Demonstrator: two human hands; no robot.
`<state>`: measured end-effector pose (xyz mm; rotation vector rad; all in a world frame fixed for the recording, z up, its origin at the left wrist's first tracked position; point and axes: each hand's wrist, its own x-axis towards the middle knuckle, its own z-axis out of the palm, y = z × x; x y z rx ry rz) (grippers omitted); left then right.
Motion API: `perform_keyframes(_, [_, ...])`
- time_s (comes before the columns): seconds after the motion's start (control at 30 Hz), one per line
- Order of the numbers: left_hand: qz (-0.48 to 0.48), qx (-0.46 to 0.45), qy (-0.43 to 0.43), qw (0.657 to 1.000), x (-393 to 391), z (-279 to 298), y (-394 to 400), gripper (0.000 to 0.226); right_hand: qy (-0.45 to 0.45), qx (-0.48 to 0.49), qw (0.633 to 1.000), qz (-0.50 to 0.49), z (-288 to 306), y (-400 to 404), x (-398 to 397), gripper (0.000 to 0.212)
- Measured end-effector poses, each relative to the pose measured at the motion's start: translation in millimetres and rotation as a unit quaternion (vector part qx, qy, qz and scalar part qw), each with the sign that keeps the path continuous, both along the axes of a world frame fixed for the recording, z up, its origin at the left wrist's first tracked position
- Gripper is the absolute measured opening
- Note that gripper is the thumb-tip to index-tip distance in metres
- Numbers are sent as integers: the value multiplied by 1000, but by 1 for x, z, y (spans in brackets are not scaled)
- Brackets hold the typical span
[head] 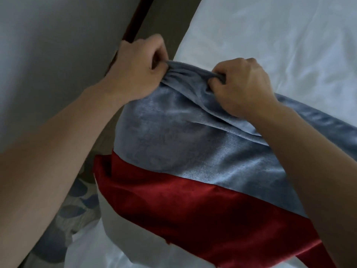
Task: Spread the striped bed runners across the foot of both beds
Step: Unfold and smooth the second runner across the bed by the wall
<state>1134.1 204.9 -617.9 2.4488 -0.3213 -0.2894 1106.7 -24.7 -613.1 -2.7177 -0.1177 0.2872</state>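
**Hands bunching the runner's edge at the bed corner**

Both hands were clamped on the runner (pixel 185 144): the left hand (pixel 135 72) pinched the gathered blue-grey hem between thumb and curled fingers, and the right hand (pixel 243 84) gripped the same hem just beside it, knuckles up, with folds of cloth pressed into the fist. The runner lay draped over the near corner of the bed (pixel 289 45), its blue-grey band uppermost and a red band (pixel 173 206) below it, running off toward the lower right. White sheet showed beyond the hands and again under the red band at the bottom.

Judging from this, the cloth was mid-adjustment rather than laid flat. The hem was crumpled between the two grips, so pulling unevenly could leave it skewed or wrinkled across the foot. The fabric looked smooth and plush and might slide on the sheet if tugged hard from one side, dragging the stripes out of line or off the corner toward the floor.

To the left stood a plain grey wall (pixel 48 55) and a dark wooden strip (pixel 135 22), with patterned carpet (pixel 77 206) in the gap below.

Much was out of view: the far end of the runner was cut off at the right edge, the fingertips were buried in folds, and any second bed could not be seen.
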Motion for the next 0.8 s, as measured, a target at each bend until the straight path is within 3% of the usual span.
perform_keyframes(0.07, [-50, -3, 89, 995, 2, 2, -5, 25, -1, 5, 1000, 8, -1, 0, -1, 23])
perform_keyframes(0.13, [-87, 49, 168, 981, 8, 0, -4, 24, -4, 11, 1000, 18, -2, 2, -3, 23])
perform_keyframes(0.23, [-120, 159, 184, 963, 18, -5, 6, 14, -19, 1, 999, 32, -6, 4, -4, 22])
perform_keyframes(0.33, [-133, 199, 79, 968, 30, -12, 9, 10, -43, -29, 998, 34, -10, 4, 1, 23])
perform_keyframes(0.43, [-80, 169, -54, 981, 39, -19, 2, 12, -61, -63, 996, 1, -10, -3, 24, 25])
perform_keyframes(0.53, [-87, 137, -13, 987, 49, -26, -3, 13, -64, -60, 996, -3, -7, -8, 42, 25])
perform_keyframes(0.6, [-116, 183, 9, 976, 57, -27, 0, 18, -59, -59, 996, 30, -8, -6, 40, 24])
perform_keyframes(0.7, [-90, 230, -57, 967, 71, -30, 0, 22, -56, -54, 996, 37, -16, -5, 38, 24])
perform_keyframes(0.8, [-25, 178, -130, 975, 88, -32, -11, 19, -59, -63, 996, -17, -21, -9, 53, 26])
